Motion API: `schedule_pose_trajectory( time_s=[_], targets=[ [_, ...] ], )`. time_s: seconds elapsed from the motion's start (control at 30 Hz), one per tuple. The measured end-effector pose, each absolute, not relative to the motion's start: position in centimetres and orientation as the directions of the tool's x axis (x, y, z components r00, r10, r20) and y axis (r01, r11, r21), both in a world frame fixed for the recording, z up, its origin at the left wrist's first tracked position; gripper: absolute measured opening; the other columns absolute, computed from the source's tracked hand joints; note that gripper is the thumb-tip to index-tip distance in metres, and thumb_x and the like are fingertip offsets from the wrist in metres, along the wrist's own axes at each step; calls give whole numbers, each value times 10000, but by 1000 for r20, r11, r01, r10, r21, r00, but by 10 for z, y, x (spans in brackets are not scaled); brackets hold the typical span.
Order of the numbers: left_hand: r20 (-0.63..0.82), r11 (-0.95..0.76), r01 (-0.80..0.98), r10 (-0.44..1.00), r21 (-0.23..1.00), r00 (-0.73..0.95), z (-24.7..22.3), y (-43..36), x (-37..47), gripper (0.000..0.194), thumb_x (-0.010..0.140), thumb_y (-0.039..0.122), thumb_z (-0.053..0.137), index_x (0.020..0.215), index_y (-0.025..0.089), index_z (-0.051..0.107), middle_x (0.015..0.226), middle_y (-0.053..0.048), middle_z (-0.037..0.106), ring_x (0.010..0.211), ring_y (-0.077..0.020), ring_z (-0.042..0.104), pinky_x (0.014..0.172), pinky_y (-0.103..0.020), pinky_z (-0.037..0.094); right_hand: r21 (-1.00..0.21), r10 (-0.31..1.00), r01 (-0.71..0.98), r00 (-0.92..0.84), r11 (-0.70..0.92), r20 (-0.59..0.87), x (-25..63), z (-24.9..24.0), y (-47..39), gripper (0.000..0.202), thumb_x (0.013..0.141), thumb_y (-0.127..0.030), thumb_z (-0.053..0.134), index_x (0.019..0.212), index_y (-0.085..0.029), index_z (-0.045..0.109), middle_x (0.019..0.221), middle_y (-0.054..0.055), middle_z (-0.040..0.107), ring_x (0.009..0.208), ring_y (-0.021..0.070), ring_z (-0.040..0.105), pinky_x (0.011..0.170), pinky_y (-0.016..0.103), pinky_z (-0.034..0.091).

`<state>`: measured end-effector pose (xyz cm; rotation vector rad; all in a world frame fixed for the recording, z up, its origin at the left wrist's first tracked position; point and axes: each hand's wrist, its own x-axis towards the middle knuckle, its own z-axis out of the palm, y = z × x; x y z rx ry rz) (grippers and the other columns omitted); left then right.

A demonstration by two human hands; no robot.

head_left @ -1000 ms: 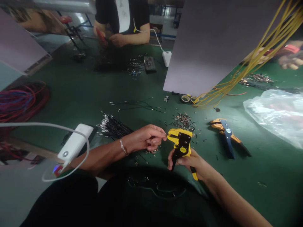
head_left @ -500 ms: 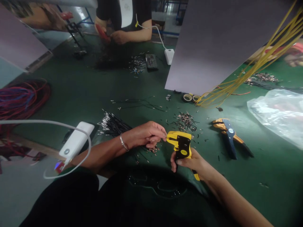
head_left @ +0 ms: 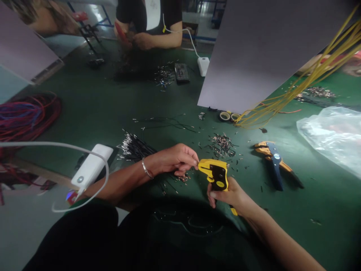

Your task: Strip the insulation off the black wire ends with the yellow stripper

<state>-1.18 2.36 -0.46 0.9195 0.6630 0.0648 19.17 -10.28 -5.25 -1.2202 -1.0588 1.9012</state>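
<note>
My right hand [head_left: 232, 195] is wrapped round the handles of a yellow and black wire stripper [head_left: 218, 175], whose jaws point left. At the jaw tip, my left hand [head_left: 183, 160] is closed in a pinch, with its fingertips touching or almost touching the tool. Whatever lies between those fingertips is too small to make out. Under and behind my left wrist is a bundle of black wires [head_left: 138, 146] with bright ends, and some copper-coloured ends show below the hand. Beyond the stripper lies a heap of short wire scraps [head_left: 222, 145].
A second, blue and orange stripper [head_left: 272, 160] and a clear plastic bag [head_left: 332, 135] lie to the right. Tape rolls [head_left: 225, 116] sit below a grey panel [head_left: 245, 56] and yellow wires [head_left: 299, 86]. A white power bank [head_left: 91, 165] is at left; a co-worker's hand [head_left: 143, 40] is opposite.
The fingers of my right hand have drawn in toward the stripper's rear handle, and its head has tipped slightly. My left hand stays pinched at the jaws. The whole view has shifted a little.
</note>
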Motion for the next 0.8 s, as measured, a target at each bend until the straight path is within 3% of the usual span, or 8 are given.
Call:
schedule_pose_trajectory(
  time_s=[0.17, 0.33, 0.8],
  targets=[
    [-510, 623, 224, 328, 750, 795, -5, 24, -12, 63, 719, 164, 611, 702, 104, 626, 330, 63, 422, 252, -49, 313, 308, -171, 298, -878, 831, -19, -331, -479, -447, 190, -52, -103, 199, 694, -298, 727, 665, -145, 603, 485, 13, 600, 460, 139, 523, 512, 273, 401],
    [-502, 610, 212, 354, 764, 789, -8, 24, -12, 46, 719, 157, 607, 708, 113, 611, 337, 55, 454, 247, -64, 357, 304, -175, 305, -871, 839, 27, -257, -490, -480, 186, -56, -104, 49, 627, -150, 638, 626, -158, 590, 462, -7, 588, 428, 129, 510, 482, 260, 393],
    [-469, 500, 207, 482, 841, 740, -7, 21, -12, 54, 742, 152, 591, 702, 117, 584, 343, 59, 482, 255, -47, 361, 318, -158, 306, -877, 850, 107, -218, -468, -480, 183, -55, -102, 123, 546, -68, 494, 530, -170, 562, 438, -16, 564, 426, 114, 476, 442, 236, 360]
  ],
)
